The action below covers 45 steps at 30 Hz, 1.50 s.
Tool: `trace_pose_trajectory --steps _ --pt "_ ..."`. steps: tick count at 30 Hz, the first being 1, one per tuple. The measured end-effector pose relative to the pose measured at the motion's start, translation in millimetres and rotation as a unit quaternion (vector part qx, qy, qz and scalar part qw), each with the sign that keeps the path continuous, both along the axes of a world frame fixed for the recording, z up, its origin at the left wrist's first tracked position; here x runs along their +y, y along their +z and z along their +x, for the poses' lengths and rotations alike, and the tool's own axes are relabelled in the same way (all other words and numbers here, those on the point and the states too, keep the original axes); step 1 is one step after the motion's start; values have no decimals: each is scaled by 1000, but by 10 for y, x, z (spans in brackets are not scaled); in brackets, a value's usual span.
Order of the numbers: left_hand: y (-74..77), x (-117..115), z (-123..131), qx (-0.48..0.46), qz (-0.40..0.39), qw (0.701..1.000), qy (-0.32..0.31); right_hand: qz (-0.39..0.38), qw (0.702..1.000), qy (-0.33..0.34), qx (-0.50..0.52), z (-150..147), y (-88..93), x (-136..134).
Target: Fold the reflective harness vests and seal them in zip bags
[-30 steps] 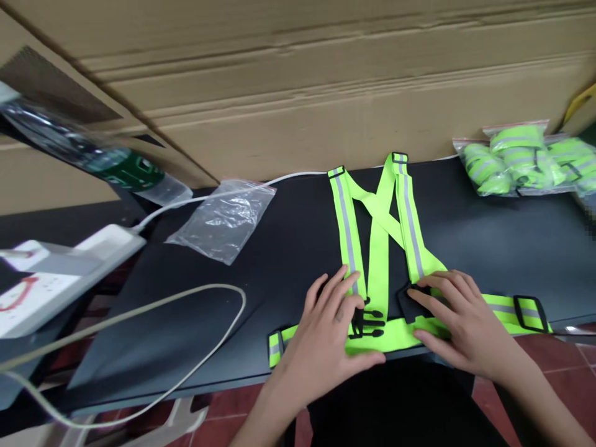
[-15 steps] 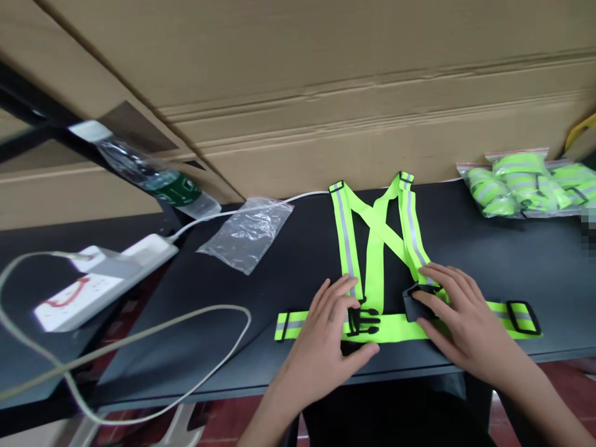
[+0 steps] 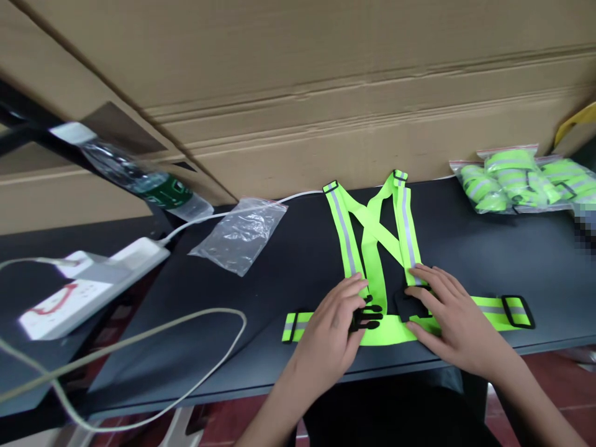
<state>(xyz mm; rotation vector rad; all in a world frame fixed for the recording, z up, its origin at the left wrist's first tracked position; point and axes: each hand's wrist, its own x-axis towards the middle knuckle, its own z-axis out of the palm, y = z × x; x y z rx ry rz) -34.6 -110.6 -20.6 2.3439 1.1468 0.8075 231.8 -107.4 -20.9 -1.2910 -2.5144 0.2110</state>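
A neon-yellow reflective harness [image 3: 375, 228] with grey stripes lies spread on the dark table, its two straps crossing in an X above a waist belt [image 3: 388, 332]. My left hand [image 3: 333, 323] pinches the pronged half of a black side-release buckle [image 3: 370, 318], its prongs pointing right. Facing it, the socket half [image 3: 410, 304] is held at its right end by my right hand [image 3: 449, 313], which partly covers it. The two halves are apart, with a short gap between them. Black slide adjusters [image 3: 519, 311] sit on the straps and belt ends.
A crumpled clear plastic bag [image 3: 242, 236] lies left of the harness. Farther left are a white power strip [image 3: 93, 288], a loose cable [image 3: 223, 310] and a leaning water bottle [image 3: 135, 177]. Bagged yellow harnesses [image 3: 516, 180] sit at the back right, before a cardboard wall [image 3: 326, 74].
My left thumb has closed in, and the left hand now pinches the pronged half. The socket half lies flatter under my right hand. The camera view has shifted slightly.
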Motion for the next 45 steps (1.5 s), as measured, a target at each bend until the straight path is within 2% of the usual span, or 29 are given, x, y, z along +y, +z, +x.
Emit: trace_pose_trajectory --steps 3,7,11,14,18,22,29,32,36,40,45 --pt "-13 -7 20 62 -13 998 -3 9 1000 -1 -1 -8 -19 -8" --pt "-37 -39 -2 52 -73 996 30 47 999 -18 -6 -139 50 -75" --pt "-70 -63 -27 4 -94 993 73 92 994 49 27 -373 166 -138" --pt "-93 -73 -24 -41 -85 987 126 56 994 74 58 -492 137 -145" --pt "-81 -97 -11 -81 -76 970 215 28 994 66 78 -524 20 -145" --pt "-46 -105 13 -119 -61 947 291 19 996 53 74 -540 7 -158" --pt "-77 -85 71 -119 -36 966 226 16 998 55 31 -557 5 -173" --pt "-78 -77 59 -121 -33 969 213 24 997 74 25 -538 -4 -184" --pt "-48 -64 46 -126 -23 972 199 6 997 63 33 -568 15 -192" --pt "-20 -63 43 -118 -2 973 198 -6 997 71 38 -625 30 -208" --pt "-29 -74 31 -163 -1 962 219 -19 996 77 31 -639 20 -225"
